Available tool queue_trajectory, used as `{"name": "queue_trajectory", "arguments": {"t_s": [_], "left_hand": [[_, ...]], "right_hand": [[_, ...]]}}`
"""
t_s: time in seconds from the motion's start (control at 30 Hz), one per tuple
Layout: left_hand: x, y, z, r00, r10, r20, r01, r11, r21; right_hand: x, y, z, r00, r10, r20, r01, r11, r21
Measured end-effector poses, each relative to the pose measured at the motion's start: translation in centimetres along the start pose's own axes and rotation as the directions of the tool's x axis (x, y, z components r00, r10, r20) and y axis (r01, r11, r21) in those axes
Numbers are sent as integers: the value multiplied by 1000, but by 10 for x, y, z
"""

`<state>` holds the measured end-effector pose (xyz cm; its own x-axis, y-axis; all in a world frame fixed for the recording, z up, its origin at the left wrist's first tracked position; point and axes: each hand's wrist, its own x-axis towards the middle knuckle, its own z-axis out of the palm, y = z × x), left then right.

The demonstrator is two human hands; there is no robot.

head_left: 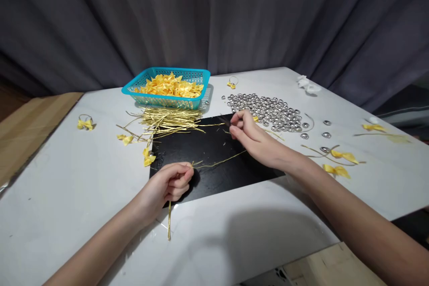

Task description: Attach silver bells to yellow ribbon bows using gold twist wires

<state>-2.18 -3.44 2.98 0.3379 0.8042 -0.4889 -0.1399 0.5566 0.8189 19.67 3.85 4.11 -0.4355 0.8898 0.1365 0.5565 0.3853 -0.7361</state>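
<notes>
My left hand (177,181) is closed on gold cord (169,221), whose doubled ends hang below the fist. At its pinched thumb and finger a small knot-like tangle shows. From there a thin gold strand (221,161) runs right, passing behind my right hand (246,132). The right fingers are pinched on a small dark pointed tool (225,119), blurred and partly hidden. Both hands are over a black mat (211,178). Beside the mat's left edge lies a yellow ribbon bow (148,157).
A teal basket (125,90) of yellow bows stands at the back, behind a pile of gold cords (167,118). Silver teardrop beads (271,111) spread at back right. Loose bows (337,171) and cords lie on the right. A bow on a ring (85,123) sits at left.
</notes>
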Motion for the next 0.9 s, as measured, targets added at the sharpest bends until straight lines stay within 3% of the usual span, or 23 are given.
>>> {"name": "queue_trajectory", "arguments": {"t_s": [0.2, 0.47, 0.63, 0.9], "left_hand": [[1, -3, -3, 1000, 1, -1, -1, 1000, -16], [2, -5, -4, 999, 31, 8, -30, 997, -70], [2, -3, -3, 999, 33, -23, -35, 993, -112], [2, 0, 1, 991, 20, -129, -32, 995, -95]], "right_hand": [[-14, -27, 1, 968, 43, 246, -36, 999, -32], [-24, -37, 5, 921, -54, 386, 154, 960, -232], [-24, -36, 10, 908, -47, 416, 160, 958, -240], [-24, -35, 4, 941, -138, 310, 195, 967, -163]]}}
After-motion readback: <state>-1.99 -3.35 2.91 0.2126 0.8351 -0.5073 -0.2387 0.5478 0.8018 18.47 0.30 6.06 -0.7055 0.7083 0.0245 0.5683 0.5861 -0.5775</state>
